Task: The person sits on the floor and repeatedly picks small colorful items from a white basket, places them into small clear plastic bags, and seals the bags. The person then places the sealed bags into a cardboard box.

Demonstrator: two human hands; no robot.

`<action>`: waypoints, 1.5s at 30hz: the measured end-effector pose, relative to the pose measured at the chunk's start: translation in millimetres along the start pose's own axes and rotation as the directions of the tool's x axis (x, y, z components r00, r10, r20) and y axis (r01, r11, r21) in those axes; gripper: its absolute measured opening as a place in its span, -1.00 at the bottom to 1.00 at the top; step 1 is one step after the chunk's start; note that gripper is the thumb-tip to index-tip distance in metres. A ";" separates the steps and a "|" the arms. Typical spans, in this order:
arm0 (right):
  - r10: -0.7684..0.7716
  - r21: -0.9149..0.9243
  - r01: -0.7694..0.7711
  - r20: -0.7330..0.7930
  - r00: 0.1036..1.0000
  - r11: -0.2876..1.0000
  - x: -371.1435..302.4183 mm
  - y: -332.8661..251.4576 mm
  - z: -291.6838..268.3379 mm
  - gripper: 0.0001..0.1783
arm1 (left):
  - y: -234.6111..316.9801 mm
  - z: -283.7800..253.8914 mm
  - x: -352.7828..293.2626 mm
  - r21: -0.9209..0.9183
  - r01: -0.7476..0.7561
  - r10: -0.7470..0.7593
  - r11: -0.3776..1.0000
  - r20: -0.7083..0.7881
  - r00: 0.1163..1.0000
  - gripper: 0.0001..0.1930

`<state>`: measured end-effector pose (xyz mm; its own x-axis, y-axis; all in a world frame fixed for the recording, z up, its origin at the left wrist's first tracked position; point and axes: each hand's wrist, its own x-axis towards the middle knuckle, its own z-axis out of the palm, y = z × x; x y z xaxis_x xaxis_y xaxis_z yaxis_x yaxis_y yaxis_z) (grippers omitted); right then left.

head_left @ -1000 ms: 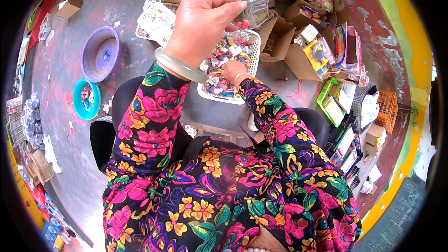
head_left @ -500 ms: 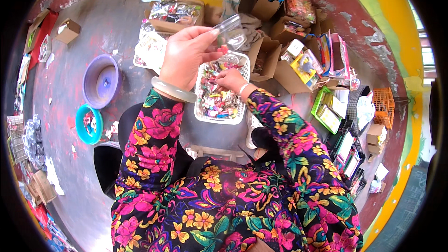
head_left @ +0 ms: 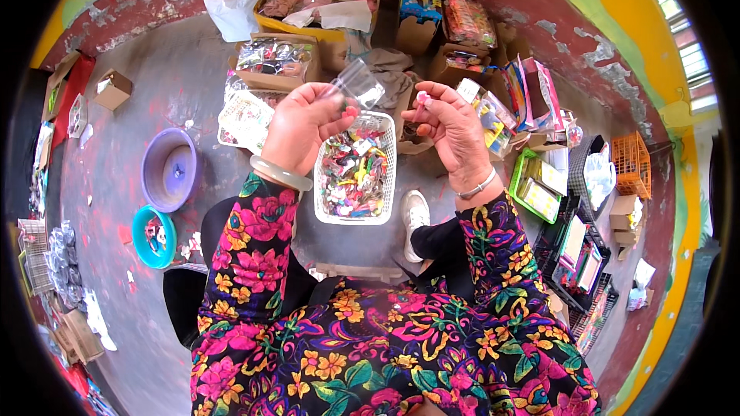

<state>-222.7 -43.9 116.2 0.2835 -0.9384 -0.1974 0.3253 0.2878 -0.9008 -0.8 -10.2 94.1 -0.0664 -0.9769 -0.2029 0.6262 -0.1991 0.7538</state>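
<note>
Between the fingers and thumb of my left hand (head_left: 301, 125) is a clear plastic bag (head_left: 361, 83), its free end sticking out to the upper right. A small red piece (head_left: 351, 112) shows by those fingertips. My right hand (head_left: 456, 135), raised level with the left, pinches a small pink-and-white trinket (head_left: 422, 98). Below and between the hands stands a white plastic basket (head_left: 319, 204), full of small multicoloured trinkets (head_left: 356, 171). Neither hand touches the basket.
Left on the floor are a purple basin (head_left: 146, 169) and a turquoise basin (head_left: 137, 243) with small items. Packed cardboard boxes (head_left: 277, 77) line the far side. A green basket (head_left: 518, 185), black crates (head_left: 549, 262) and an orange crate (head_left: 632, 166) stand right.
My right hand has come up out of the basket and moved right, now with the pink-and-white trinket in its fingertips. My left hand still holds the bag, slightly lower in view.
</note>
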 end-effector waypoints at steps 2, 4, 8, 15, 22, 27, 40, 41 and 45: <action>-0.021 0.006 0.021 0.018 1.000 1.000 -1.2 -7.2 0.9 -0.75 | -2.0 0.9 -0.6 0.044 0.024 -0.026 0.999 0.055 0.998 -0.84; -0.049 -0.019 0.051 0.062 0.997 0.999 -0.8 -10.0 -3.3 -0.75 | -4.6 3.7 -2.1 0.094 0.073 -0.079 0.993 0.061 0.995 -0.82; -0.082 -0.046 0.088 0.116 0.990 0.995 -5.5 -19.1 -3.1 -0.74 | -5.7 4.6 -3.2 0.063 0.080 -0.083 0.995 0.051 0.995 -0.86; 0.014 0.101 -0.027 0.130 0.991 0.995 -5.7 -11.5 -8.7 -0.80 | -6.1 4.0 -4.3 0.076 0.111 -0.116 0.991 0.060 0.991 -0.91; -0.037 -0.250 0.048 0.051 0.998 0.967 -7.3 -8.5 12.9 -0.73 | -8.4 12.1 -7.8 0.133 0.128 -0.147 0.983 0.138 0.979 -0.96; 0.041 -0.638 0.133 0.250 0.967 0.758 -4.7 -17.4 0.5 -0.79 | -6.4 15.9 -11.4 0.549 0.123 -0.252 0.826 0.164 0.954 -0.90; 0.325 -0.496 -0.233 0.106 0.940 0.836 0.8 0.3 4.7 -0.86 | -23.9 12.6 0.9 0.600 -0.278 0.359 0.750 -0.017 0.933 -0.88; 0.282 -0.418 -0.237 0.048 0.958 0.877 -0.3 1.5 7.0 -0.86 | -24.3 8.8 1.6 0.685 -0.299 0.407 0.664 0.004 0.913 -0.87; 0.100 -0.347 -0.110 -0.047 0.994 0.932 1.8 8.2 6.8 -0.86 | -28.8 11.5 -1.0 0.861 -0.441 0.665 0.253 0.176 0.726 -0.90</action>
<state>-213.4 -41.9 111.1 0.2717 -0.9131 -0.3041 -0.0409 0.3047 -0.9516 -27.6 -4.4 79.7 0.2308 -0.8553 0.4639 -0.4817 0.3137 0.8182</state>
